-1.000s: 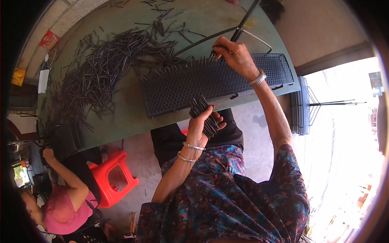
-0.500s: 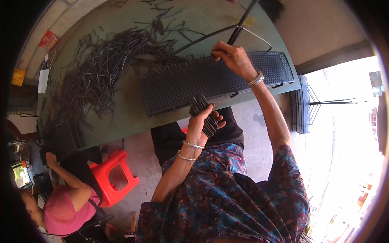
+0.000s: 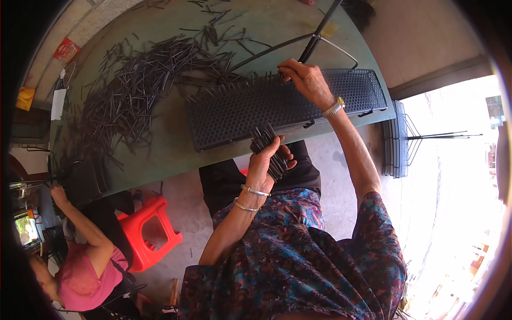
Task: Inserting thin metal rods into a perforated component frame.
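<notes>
Insertion, apparently, into perforated tray (image 3: 229, 124).
Clasping black rods (image 3: 261, 141) in left grip (image 3: 266, 157), pinching apparent rod (image 3: 283, 76) with right grip (image 3: 309, 82); likely needs hole alignment.

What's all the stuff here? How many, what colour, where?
Table: one, green, upper middle
Loose sticks: too many to count, dark, piled on table
Perforated board: one, dark, at table's near edge
Protruding sticks: several, dark, along board's far edge
Stick bundle: one, dark, in left hand
Stand: one, dark and silvery, beyond board
Rack: one, bluish, right of table
Packet: one, red, upper left
Yellow object: one, yellow, left edge
Stool: one, red, lower left
Co-worker: one, pink top, lower left
Bangles: two, silvery, left wrist
Watch: one, silvery, right wrist
Shirt: one, multicoloured, bottom middle
Trousers: one pair, black, below table
Left hand: one, bare, around stick bundle
Right hand: one, bare, at board's far edge
</notes>
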Motion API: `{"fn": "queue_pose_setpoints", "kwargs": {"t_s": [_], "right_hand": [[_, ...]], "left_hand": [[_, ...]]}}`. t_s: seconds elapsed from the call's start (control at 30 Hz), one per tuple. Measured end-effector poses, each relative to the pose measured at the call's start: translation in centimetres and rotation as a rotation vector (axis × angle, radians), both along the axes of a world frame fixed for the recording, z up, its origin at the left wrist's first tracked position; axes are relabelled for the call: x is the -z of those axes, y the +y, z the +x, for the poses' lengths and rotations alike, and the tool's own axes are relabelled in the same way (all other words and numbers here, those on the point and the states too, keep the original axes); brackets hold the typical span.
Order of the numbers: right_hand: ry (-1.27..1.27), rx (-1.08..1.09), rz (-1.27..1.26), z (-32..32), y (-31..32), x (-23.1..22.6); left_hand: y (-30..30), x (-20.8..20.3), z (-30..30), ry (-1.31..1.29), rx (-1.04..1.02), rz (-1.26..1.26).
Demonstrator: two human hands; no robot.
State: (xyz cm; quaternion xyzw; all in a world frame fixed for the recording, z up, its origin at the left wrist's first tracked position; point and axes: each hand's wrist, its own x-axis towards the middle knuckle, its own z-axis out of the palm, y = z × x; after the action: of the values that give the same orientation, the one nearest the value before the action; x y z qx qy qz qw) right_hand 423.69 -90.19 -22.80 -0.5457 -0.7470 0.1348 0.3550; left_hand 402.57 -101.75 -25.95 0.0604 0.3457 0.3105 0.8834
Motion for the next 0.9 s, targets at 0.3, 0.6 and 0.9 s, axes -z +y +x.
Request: {"fn": "queue_pose_setpoints", "kwargs": {"t_s": [0.3, 0.6, 0.9], "right_hand": [[0.021, 0.115, 0.083, -0.8, -0.3, 0.6], [-0.062, 0.139, 0.175, -0.9, -0.6, 0.9], [-0.037, 0.278, 0.242, -1.4, -1.1, 1.0]], "left_hand": [[0.2, -1.1, -0.1, 0.06, 0.016, 0.109], [0.2, -1.3, -0.1, 0.041, -0.003, 0.093], [0.3, -1.5, 0.0, 0.056, -0.034, 0.049]]}}
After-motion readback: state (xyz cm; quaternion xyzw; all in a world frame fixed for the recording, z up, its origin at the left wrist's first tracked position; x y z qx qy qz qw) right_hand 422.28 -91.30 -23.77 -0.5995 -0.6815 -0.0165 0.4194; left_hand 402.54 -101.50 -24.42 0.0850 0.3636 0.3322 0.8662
